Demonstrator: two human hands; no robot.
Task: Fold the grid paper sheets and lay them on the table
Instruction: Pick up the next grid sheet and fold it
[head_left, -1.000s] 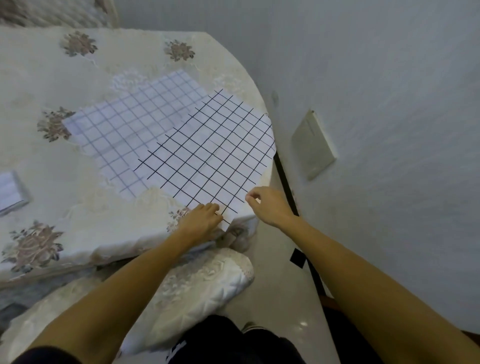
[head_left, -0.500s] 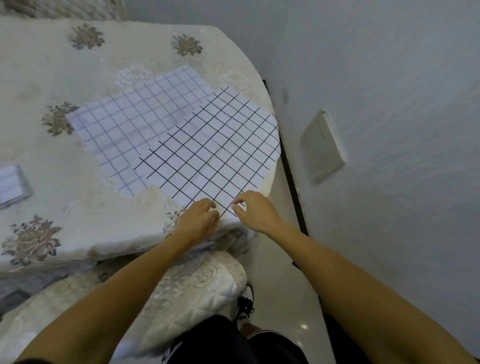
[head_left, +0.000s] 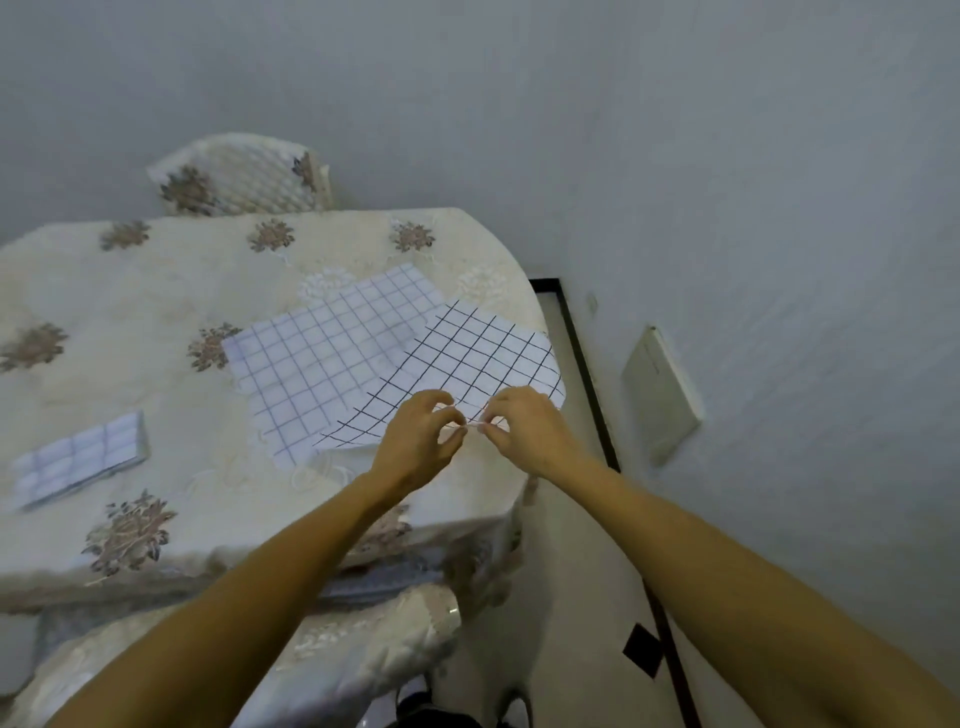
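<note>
The left hand (head_left: 418, 441) and right hand (head_left: 527, 428) meet at the near corner of the black-grid sheet (head_left: 483, 358). Each hand has thumb and forefinger curled in a pinch on that corner, and the fingers (head_left: 453, 415) of the two hands almost touch. The corner is raised off the worktop (head_left: 156, 296), so the near part of the sheet curves upward while its far part lies flat near the worktop's right edge. This sheet overlaps a second sheet, the faint-grid sheet (head_left: 327, 358), which lies flat just to its left with thin bluish lines. Well apart, toward the left edge, a folded grid sheet (head_left: 78, 457) rests on the floral cloth. Neither grid carries any legible lettering. A quilted chair back (head_left: 244, 176) stands beyond the worktop, and a pale wall plate (head_left: 660, 395) sits on the wall at right.
</note>
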